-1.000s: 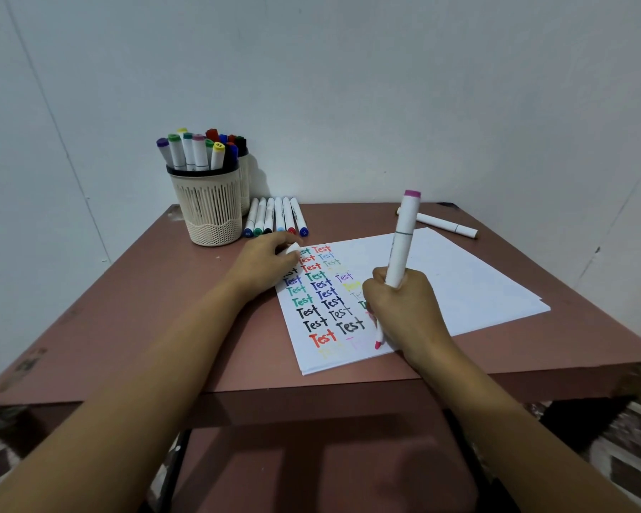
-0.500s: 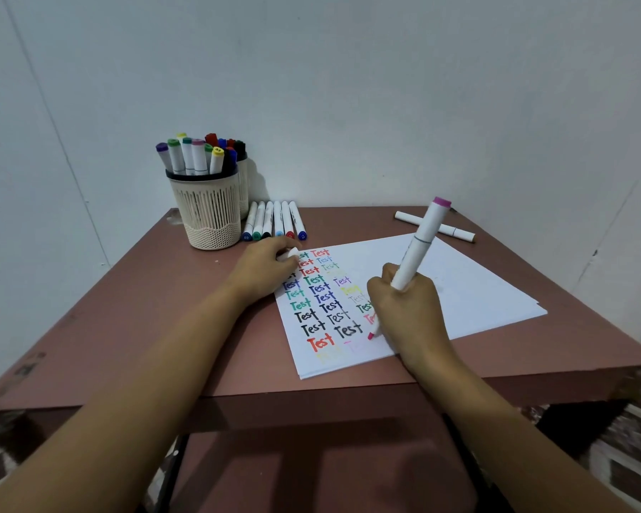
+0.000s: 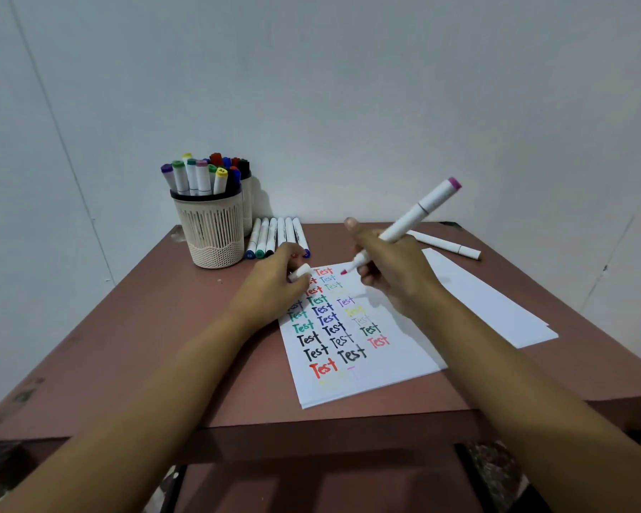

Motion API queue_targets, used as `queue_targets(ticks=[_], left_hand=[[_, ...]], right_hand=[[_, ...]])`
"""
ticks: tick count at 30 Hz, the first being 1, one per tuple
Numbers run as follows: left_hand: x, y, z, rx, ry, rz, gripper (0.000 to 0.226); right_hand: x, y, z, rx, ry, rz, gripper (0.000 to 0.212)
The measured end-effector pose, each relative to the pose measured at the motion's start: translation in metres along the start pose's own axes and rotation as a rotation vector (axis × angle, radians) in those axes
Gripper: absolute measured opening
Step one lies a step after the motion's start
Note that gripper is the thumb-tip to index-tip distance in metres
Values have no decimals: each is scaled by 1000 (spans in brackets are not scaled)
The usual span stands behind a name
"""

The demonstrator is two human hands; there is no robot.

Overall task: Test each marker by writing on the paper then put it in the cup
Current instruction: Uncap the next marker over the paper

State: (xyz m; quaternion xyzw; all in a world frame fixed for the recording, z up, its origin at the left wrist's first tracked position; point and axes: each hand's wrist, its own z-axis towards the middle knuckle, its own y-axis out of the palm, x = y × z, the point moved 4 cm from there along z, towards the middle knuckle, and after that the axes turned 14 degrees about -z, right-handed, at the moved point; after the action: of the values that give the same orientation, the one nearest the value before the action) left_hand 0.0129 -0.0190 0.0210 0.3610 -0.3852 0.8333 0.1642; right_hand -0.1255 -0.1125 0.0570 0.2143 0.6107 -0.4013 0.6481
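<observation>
Two curled hands: right hand [image 3: 396, 270] around the uncapped marker [image 3: 420, 211], left hand [image 3: 272, 288] around a white cap [image 3: 299, 272].

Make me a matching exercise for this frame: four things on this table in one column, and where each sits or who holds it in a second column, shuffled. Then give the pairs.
Things:
1. pink-tipped marker
2. white cap
3. row of markers
4. lone marker

Places:
a. lying side by side on the table, right beside the mesh cup
b. uncapped, gripped by the right hand
c. lying alone at the far right, beyond the paper
d. held in the fingers of the left hand

Pairs: 1-b, 2-d, 3-a, 4-c
</observation>
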Motion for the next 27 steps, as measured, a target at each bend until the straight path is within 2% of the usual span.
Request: queue_targets(ticks=[4, 9, 20, 27], left_hand=[[5, -1, 0, 35, 42, -16, 18], [5, 1, 0, 31, 61, -63, 20], [7, 4, 3, 64, 199, -146, 15], [4, 4, 5, 82, 162, -181, 18]], right_hand=[[4, 12, 26, -66, 32, 138, 20], [18, 21, 37, -81, 31, 241, 26], [31, 34, 42, -260, -23, 193, 26], [31, 29, 40, -284, 12, 199, 25]])
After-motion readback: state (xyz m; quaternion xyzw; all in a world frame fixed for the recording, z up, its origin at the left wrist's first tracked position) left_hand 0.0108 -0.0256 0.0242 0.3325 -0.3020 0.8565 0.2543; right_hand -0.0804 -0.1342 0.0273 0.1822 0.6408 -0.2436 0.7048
